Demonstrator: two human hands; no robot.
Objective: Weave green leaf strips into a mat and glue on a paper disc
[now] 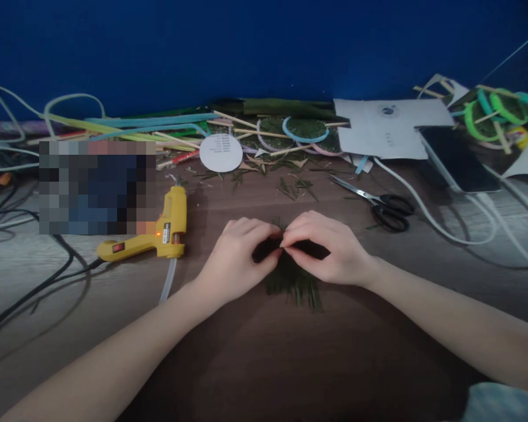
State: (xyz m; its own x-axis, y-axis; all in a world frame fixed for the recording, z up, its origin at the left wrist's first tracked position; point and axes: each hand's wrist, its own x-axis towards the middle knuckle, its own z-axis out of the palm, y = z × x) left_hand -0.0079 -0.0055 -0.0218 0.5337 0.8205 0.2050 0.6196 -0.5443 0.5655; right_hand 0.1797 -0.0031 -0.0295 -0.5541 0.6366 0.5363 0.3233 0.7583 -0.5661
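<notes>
Dark wooden table (255, 363), blue wall; left hand (235, 258) and right hand (330, 249) together, pinching green leaf strips (293, 281); likely light, floppy; grip near the gathered top; glue gun (158, 231) beside.

The left hand (235, 255) and right hand (330, 249) are hiding the tops of the leaf strips (294, 287); a pixelated patch (97, 187) is masking the middle left.

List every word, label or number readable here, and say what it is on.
None can be read.
White paper disc: printed lines, too small and blurred.
Grey card: round mark and tiny print, blurred.
Yellow glue gun: small label, unreadable.
No writing on the green leaf strips pinched by the left hand and right hand.
</notes>
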